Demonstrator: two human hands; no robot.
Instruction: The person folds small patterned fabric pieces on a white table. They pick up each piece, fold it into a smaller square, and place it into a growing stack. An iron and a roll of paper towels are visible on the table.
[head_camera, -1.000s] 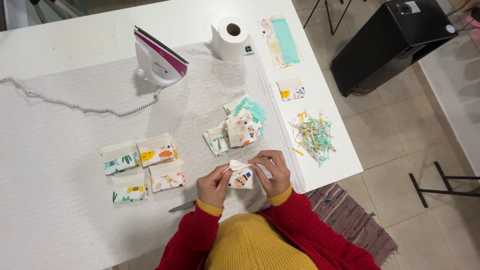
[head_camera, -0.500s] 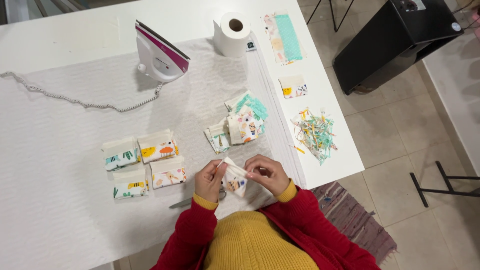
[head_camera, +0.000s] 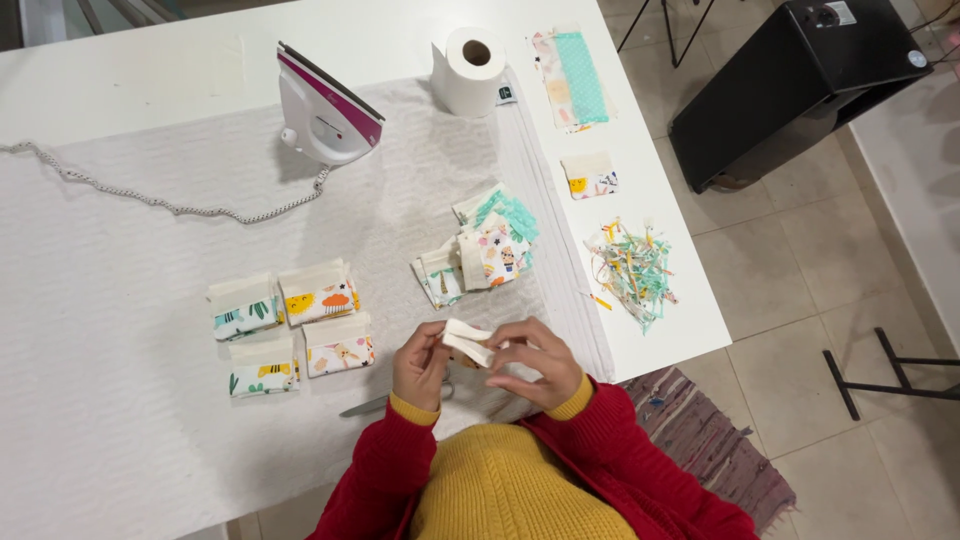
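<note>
A small cream fabric piece (head_camera: 467, 341) is held just above the table's (head_camera: 120, 80) near edge, pinched between both hands: the left hand (head_camera: 418, 364) grips its left end, the right hand (head_camera: 538, 362) closes over its right end. Scissors (head_camera: 375, 404) lie under the left wrist. Four folded patches (head_camera: 290, 325) sit to the left, an iron (head_camera: 328, 108) beyond.

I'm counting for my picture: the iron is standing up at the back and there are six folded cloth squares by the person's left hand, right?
Not quite. The head view shows four folded cloth squares by the left hand, not six. The iron is standing up at the back.
</note>
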